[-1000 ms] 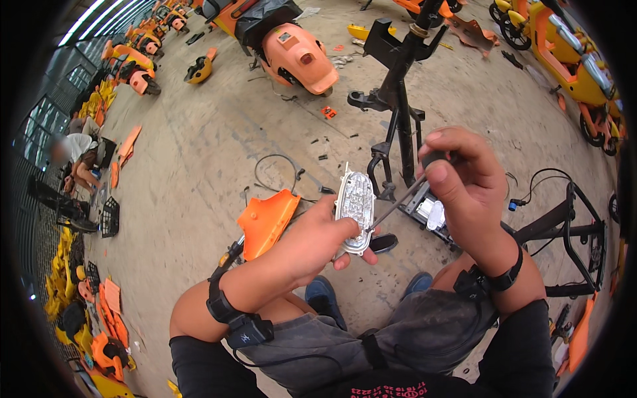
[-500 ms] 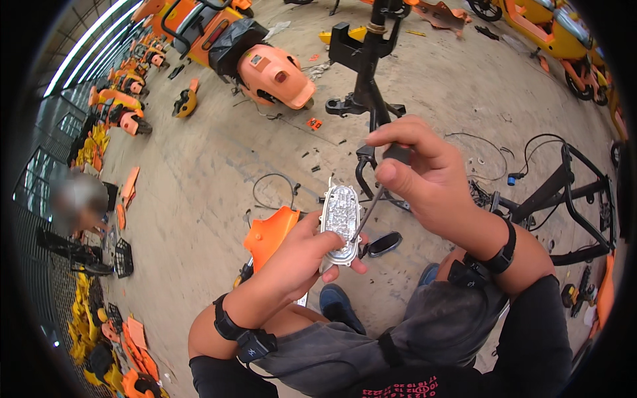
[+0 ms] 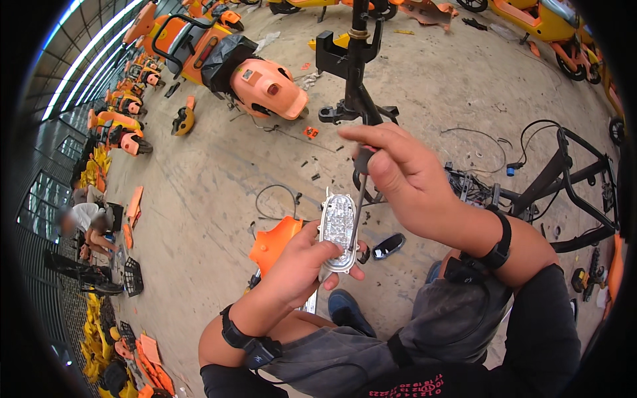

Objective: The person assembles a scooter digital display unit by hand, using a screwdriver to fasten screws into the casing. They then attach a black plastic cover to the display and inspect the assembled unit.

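Observation:
My left hand (image 3: 303, 263) is closed around the lower end of an oval lamp housing (image 3: 339, 225) with a shiny silver inside, its thumb lying over the near edge. In my right hand (image 3: 410, 176) is a screwdriver (image 3: 362, 205) with a dark handle, pinched between thumb and fingers, the index finger reaching over the handle's top. Its shaft slants down, and the tip meets the lower right part of the housing. An orange plastic panel (image 3: 270, 247) lies just left of my left hand. Below the right hand, a dark oval cover (image 3: 388, 246) rests on the floor.
A black scooter frame (image 3: 358, 73) stands ahead, another frame (image 3: 564, 186) at right. Loops of cable (image 3: 279, 199) and small parts lie on the concrete. An orange scooter (image 3: 259, 83) is at far left. A person (image 3: 89, 219) sits at the left edge near a black basket (image 3: 133, 276).
My right hand has moved slightly left, and the screwdriver stands more upright against the housing. The view has shifted a little; the left hand keeps its hold.

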{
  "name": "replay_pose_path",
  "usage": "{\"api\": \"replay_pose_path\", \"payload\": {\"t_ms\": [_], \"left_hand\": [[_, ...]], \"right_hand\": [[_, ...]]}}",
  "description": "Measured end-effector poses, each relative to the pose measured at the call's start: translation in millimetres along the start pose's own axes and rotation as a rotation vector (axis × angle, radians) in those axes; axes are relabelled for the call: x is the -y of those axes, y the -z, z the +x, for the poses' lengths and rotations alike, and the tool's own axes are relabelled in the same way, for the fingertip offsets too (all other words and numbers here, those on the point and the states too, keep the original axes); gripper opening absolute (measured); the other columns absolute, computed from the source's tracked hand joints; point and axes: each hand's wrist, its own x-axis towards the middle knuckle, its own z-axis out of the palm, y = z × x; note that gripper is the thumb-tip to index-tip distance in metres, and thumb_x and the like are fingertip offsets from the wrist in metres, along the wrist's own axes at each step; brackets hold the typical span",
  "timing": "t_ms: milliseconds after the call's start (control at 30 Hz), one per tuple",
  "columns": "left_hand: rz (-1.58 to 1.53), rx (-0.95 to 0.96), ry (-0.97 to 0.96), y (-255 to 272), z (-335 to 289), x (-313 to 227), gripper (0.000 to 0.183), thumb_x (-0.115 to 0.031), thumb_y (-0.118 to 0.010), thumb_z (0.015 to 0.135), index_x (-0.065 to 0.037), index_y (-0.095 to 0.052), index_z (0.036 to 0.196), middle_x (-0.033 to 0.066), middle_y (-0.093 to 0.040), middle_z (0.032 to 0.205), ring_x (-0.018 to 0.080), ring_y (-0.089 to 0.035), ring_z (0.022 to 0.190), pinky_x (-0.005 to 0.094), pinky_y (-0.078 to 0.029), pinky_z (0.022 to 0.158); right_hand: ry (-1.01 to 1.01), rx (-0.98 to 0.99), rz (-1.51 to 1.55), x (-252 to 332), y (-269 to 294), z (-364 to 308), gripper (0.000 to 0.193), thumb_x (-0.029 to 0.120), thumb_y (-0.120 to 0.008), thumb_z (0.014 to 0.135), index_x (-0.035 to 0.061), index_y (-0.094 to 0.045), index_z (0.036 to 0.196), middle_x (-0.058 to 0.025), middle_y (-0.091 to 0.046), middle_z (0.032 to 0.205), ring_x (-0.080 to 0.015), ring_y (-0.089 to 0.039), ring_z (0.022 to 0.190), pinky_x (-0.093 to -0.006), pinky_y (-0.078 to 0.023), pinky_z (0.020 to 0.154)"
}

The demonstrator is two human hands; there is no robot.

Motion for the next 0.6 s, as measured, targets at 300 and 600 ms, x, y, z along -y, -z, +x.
{"api": "replay_pose_path", "payload": {"t_ms": [300,600], "left_hand": [[0.011,0.001,0.006,-0.4,-1.3,-2.3,0.051,0.000,-0.043,0.092,0.003,-0.036,0.143,0.0244,-0.065,0.118,0.0310,-0.074,0.083,0.0225,-0.044,0.044],[0.019,0.000,-0.011,1.3,-1.4,0.1,0.048,0.000,-0.043,0.093,0.003,-0.038,0.141,0.0240,-0.065,0.118,0.0306,-0.074,0.083,0.0227,-0.044,0.044]], "right_hand": [[-0.254,0.004,0.324,8.6,-1.5,-3.0,0.038,0.018,-0.064,0.101,0.0068,-0.054,0.136,-0.0065,-0.061,0.120,-0.0123,-0.058,0.112,-0.0310,-0.047,0.097],[-0.168,-0.106,0.440,13.5,-5.8,-1.6,0.026,0.020,-0.064,0.101,0.0032,-0.062,0.121,-0.0039,-0.061,0.106,-0.0114,-0.060,0.097,-0.0289,-0.049,0.088]]}}
